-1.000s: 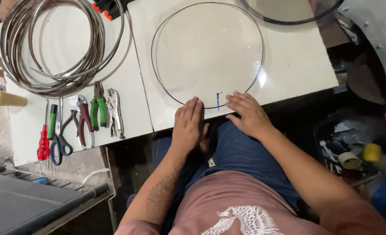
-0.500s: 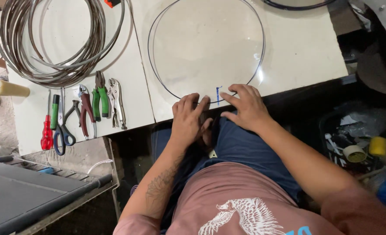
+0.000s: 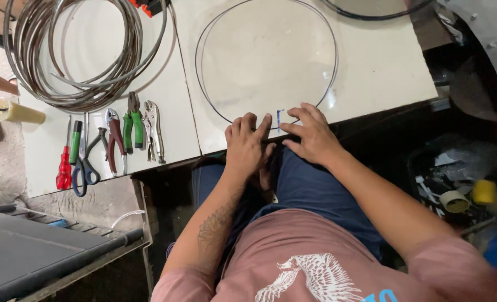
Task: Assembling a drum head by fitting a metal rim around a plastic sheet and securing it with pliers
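Note:
A thin dark wire ring lies flat on the white table, with a short blue mark at its near side. My left hand rests palm down at the table's front edge, fingertips on the ring just left of the blue mark. My right hand rests on the edge just right of the mark, fingers spread over the wire. Neither hand grips anything.
A large coil of grey wire lies at the table's left. Below it sit a red screwdriver, scissors, red and green pliers and locking pliers. A yellow tape roll lies on the floor at right.
Both hands have slid a little forward onto the ring's near side, closing in on the blue mark. The view has shifted slightly.

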